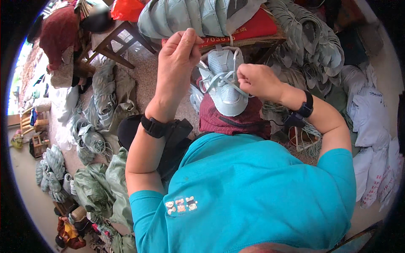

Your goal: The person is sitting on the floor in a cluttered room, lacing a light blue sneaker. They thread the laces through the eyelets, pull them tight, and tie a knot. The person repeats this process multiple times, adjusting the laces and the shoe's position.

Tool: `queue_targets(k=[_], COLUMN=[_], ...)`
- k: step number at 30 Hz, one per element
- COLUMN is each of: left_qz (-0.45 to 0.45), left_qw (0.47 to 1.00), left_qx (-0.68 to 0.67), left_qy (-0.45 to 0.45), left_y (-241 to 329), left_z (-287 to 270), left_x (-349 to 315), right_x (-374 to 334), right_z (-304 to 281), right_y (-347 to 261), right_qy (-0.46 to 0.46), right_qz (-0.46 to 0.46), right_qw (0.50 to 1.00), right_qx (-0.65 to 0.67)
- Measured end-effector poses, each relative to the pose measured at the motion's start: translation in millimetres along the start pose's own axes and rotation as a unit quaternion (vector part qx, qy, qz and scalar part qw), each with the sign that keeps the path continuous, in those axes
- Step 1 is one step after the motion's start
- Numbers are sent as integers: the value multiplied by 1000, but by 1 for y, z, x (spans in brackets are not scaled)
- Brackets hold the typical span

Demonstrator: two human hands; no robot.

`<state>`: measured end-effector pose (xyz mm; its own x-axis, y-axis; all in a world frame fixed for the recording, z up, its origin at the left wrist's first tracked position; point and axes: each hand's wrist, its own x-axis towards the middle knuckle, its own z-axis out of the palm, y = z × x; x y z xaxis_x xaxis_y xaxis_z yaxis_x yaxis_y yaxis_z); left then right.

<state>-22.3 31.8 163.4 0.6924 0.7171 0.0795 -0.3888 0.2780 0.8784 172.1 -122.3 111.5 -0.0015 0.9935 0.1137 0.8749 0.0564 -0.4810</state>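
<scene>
A pale grey-blue sneaker rests toe toward me on the maroon cloth over my lap. Its light laces cross over the tongue, with loops standing out at the sides. My left hand is raised to the left of the shoe, thumb and fingers pinched together; a lace runs up toward it. On the other side, my right hand is closed beside the laces, gripping a strand that comes off the shoe. The lace ends inside both hands are hidden by the fingers.
Beyond the sneaker, a row of nested shoe uppers lies on a stand with a red cover. More uppers are heaped at right. White sacks, green sacks and a wooden stool surround me. A person sits at far left.
</scene>
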Motion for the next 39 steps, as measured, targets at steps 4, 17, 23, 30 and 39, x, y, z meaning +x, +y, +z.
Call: queue_targets(k=[4, 17, 23, 30, 39], left_qz=[-8, 128, 259, 309, 32], left_qw=[998, 961, 910, 910, 994], left_qx=[-48, -80, -195, 273, 95], left_qy=[-45, -234, -257, -49, 33], left_y=[22, 126, 163, 112, 6], left_z=[26, 56, 54, 20, -20], left_x=[-7, 6, 30, 28, 3], right_x=[-2, 39, 68, 79, 57], right_z=[-9, -18, -51, -41, -56], right_y=[-1, 22, 42, 52, -33], right_qy=[-7, -16, -234, -296, -175], right_qz=[11, -185, -202, -60, 134], right_qw=[998, 980, 947, 951, 896], right_qx=[66, -71, -83, 71, 385])
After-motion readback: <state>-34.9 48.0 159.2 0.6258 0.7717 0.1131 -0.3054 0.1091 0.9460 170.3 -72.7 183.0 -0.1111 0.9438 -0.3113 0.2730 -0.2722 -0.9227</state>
